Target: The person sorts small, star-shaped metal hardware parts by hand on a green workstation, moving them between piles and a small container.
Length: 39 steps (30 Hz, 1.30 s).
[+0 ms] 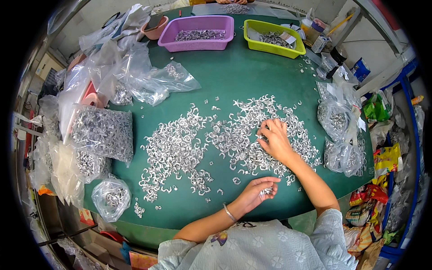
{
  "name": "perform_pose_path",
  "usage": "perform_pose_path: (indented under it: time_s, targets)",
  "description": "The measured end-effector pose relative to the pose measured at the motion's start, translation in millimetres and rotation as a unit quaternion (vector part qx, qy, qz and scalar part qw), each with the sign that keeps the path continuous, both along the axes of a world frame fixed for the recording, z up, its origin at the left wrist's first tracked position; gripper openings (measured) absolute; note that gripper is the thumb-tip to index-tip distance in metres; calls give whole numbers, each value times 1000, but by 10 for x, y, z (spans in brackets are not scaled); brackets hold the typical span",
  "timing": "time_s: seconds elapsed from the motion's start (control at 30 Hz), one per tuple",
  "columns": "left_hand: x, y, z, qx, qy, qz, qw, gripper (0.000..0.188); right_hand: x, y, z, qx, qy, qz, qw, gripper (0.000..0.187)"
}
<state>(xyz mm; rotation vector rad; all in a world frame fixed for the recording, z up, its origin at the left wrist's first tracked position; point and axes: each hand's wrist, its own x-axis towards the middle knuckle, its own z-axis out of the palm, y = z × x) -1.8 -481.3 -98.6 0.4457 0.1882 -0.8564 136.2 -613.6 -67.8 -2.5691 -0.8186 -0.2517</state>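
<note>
Two heaps of small silvery crescent-shaped metal pieces lie on the green table [198, 85]. My right hand [275, 140] is down in the right heap [234, 139], fingers bent and their tips among the pieces; whether one is pinched there I cannot make out. Closer to the table's near edge, my left hand [256, 194] is cupped palm-up, its fingers curled around several metal pieces [266, 191]. To the left of both hands spreads the left heap [171, 150], which neither hand touches.
Filled clear bags [102, 132] crowd the table's left side, with a small open bag [111, 199] near the front. More bags [342, 155] stand at the right edge. A purple basin [196, 44] and a lime-green basin [274, 47] hold pieces at the back. Another person's hands [231, 2] show beyond.
</note>
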Motion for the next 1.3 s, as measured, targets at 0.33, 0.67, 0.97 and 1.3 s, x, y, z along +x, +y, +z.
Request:
perform_pose_path:
  time_s: [0.33,0.67,0.97,1.3]
  targets:
    - [97,48,319,8,87,178,980,36,-175,-167,393,257,348,11,902,16]
    - [59,127,115,-1,40,125,991,27,535,89,-189,28,-57,-172,983,12]
    - [71,121,162,11,43,109,993,27,227,-342,18,96,-14,-142,985,18]
    - [42,106,180,10,32,113,993,28,10,-1591,666,-168,-198,-362,895,17]
